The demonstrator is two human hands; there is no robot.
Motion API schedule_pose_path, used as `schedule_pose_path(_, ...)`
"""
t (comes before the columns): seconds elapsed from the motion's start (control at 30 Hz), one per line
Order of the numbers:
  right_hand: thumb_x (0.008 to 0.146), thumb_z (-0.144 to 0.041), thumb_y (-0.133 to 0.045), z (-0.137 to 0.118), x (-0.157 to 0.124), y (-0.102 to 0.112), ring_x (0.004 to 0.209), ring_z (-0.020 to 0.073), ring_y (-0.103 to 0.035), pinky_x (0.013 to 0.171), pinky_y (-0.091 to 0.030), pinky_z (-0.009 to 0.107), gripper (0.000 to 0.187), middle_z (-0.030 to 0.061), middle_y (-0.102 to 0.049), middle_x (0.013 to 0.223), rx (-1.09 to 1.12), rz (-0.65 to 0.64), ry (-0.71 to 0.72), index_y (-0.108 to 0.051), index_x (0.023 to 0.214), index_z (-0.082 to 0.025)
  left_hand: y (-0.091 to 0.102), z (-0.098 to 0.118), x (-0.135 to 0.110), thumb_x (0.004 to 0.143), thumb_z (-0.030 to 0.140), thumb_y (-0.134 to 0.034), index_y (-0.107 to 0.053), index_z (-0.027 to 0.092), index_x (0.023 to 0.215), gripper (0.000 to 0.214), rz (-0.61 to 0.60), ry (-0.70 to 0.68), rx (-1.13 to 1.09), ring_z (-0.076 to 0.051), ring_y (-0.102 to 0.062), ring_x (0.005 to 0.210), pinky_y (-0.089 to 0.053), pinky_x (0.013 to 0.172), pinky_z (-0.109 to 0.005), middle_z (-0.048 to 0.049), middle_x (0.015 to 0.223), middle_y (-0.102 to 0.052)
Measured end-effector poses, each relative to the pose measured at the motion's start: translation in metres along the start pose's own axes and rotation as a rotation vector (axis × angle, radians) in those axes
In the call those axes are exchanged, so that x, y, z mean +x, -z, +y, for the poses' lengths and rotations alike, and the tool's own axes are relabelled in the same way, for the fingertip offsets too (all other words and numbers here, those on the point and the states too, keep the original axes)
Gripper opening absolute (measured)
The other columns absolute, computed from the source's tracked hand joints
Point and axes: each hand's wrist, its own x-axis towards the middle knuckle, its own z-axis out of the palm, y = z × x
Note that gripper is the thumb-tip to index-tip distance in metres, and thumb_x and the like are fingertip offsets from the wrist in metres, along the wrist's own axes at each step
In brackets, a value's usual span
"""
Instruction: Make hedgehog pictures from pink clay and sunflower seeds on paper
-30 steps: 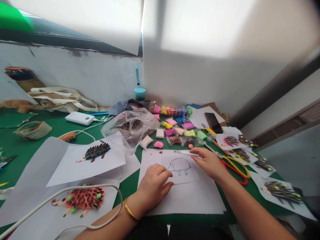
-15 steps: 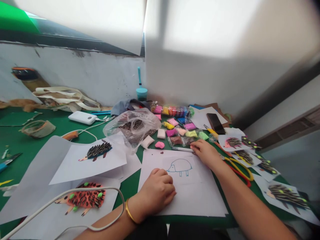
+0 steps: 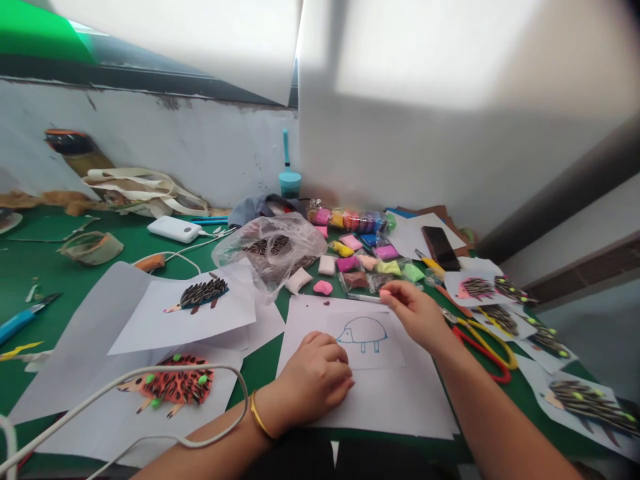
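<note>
Where the wall [image 3: 225, 147] ends, green tabletop [image 3: 40, 257] spreads; papers [image 3: 405, 403] overlap.

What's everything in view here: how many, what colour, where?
table: one, green, underneath
drawing: one, blue, on white paper
lumps: two, pink, beyond drawing
pen: one, whitish, beyond drawing
packets: many, mixed colours, beyond paper
seed bag: one, clear, beyond paper
hedgehog pictures: seven, mixed colours, both sides
scissors: one, red and yellow, right
phone: one, black, right
power bank: one, white, left
cup: one, blue, by wall
left hand: one, gold bracelet, on paper
right hand: one, holding a lump
</note>
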Motion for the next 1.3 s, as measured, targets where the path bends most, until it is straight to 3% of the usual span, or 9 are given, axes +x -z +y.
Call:
schedule_pose_path(0.1, 0.090, -0.046, -0.054, -0.010, -0.001, -0.004, 0.070, 0.0166, -0.060, 0.065, -0.048, 0.027, 0.026, 0.0008, -0.062, 0.074, 0.129, -0.031, -0.054, -0.060, 0.088, -0.021, 0.009, 0.004, 0.005, 0.089, 0.021, -0.058, -0.067, 0.022, 0.089, 0.009, 0.100, 0.092, -0.002, -0.020, -0.057, 0.091, -0.041, 0.086, -0.038, -0.0030, 0.096, -0.066)
schedule_pose_path(0.2, 0.087, -0.049, -0.056, -0.005, 0.005, -0.004, 0.069, 0.0165, -0.062, 0.063, -0.048, 0.027, 0.029, 0.0005, -0.061, 0.076, 0.211, -0.049, -0.109, -0.059, 0.087, -0.020, 0.016, 0.003, 0.009, 0.088, 0.021, -0.059, -0.067, 0.022, 0.092, 0.009, 0.147, 0.235, 0.057, -0.021, -0.059, 0.091, -0.044, 0.084, -0.038, -0.0046, 0.095, -0.066)
schedule_pose_path(0.33, 0.088, -0.048, -0.054, 0.015, 0.011, 0.001, 0.070, 0.0185, -0.066, 0.063, -0.049, 0.028, 0.027, 0.0008, -0.064, 0.078, 0.112, -0.085, -0.185, -0.058, 0.089, -0.022, 0.016, -0.006, 0.013, 0.079, 0.027, -0.073, -0.060, 0.022, 0.117, 0.041, 0.076, 0.340, 0.190, -0.028, -0.055, 0.112, -0.041, 0.096, -0.046, -0.0075, 0.117, -0.064)
schedule_pose_path(0.43, 0.090, -0.045, -0.050, 0.029, 0.006, 0.005, 0.074, 0.0196, -0.067, 0.066, -0.050, 0.030, 0.023, 0.0015, -0.067, 0.079, 0.022, -0.113, -0.212, -0.058, 0.087, -0.023, 0.010, -0.014, 0.013, 0.072, 0.036, -0.079, -0.045, 0.020, 0.137, 0.075, -0.009, 0.378, 0.224, -0.032, -0.042, 0.132, -0.033, 0.106, -0.050, -0.0113, 0.138, -0.054)
schedule_pose_path(0.53, 0.089, -0.043, -0.049, 0.038, -0.003, 0.006, 0.076, 0.0200, -0.067, 0.069, -0.050, 0.030, 0.022, 0.0020, -0.070, 0.081, 0.002, -0.140, -0.222, -0.059, 0.087, -0.023, 0.007, -0.020, 0.013, 0.070, 0.043, -0.080, -0.034, 0.021, 0.145, 0.091, -0.102, 0.408, 0.202, -0.032, -0.032, 0.140, -0.029, 0.110, -0.050, -0.0117, 0.147, -0.045)
schedule_pose_path(0.67, 0.089, -0.045, -0.049, 0.043, -0.014, 0.003, 0.079, 0.0205, -0.066, 0.073, -0.049, 0.032, 0.024, 0.0022, -0.071, 0.082, -0.010, -0.139, -0.211, -0.060, 0.089, -0.023, 0.007, -0.023, 0.011, 0.070, 0.047, -0.078, -0.032, 0.022, 0.147, 0.093, -0.155, 0.424, 0.185, -0.032, -0.029, 0.142, -0.027, 0.111, -0.050, -0.0126, 0.150, -0.040)
schedule_pose_path(1.0, 0.089, -0.048, -0.050, 0.042, -0.018, -0.007, 0.079, 0.0209, -0.066, 0.073, -0.050, 0.034, 0.028, 0.0037, -0.070, 0.085, 0.114, -0.105, -0.211, -0.059, 0.091, -0.022, 0.011, -0.023, 0.002, 0.071, 0.041, -0.078, -0.032, 0.024, 0.146, 0.090, -0.142, 0.432, 0.179, -0.032, -0.031, 0.141, -0.027, 0.109, -0.051, -0.0117, 0.147, -0.045)
schedule_pose_path(1.17, 0.086, -0.041, -0.053, 0.044, -0.018, -0.003, 0.083, 0.0206, -0.060, 0.071, -0.047, 0.032, 0.025, 0.0053, -0.067, 0.092, -0.073, 0.067, -0.097, -0.065, 0.094, -0.020, 0.012, -0.024, 0.003, 0.071, 0.039, -0.078, -0.036, 0.025, 0.143, 0.085, -0.145, 0.416, 0.179, -0.031, -0.031, 0.141, -0.026, 0.109, -0.051, -0.0101, 0.148, -0.044)
schedule_pose_path(1.3, 0.082, -0.029, -0.052, 0.046, -0.016, 0.003, 0.091, 0.0223, -0.059, 0.080, -0.047, 0.034, 0.018, 0.0064, -0.065, 0.094, -0.285, -0.028, 0.013, -0.068, 0.088, -0.020, 0.012, -0.025, 0.004, 0.070, 0.038, -0.079, -0.037, 0.025, 0.143, 0.085, -0.157, 0.392, 0.171, -0.031, -0.033, 0.140, -0.026, 0.109, -0.051, -0.0102, 0.148, -0.044)
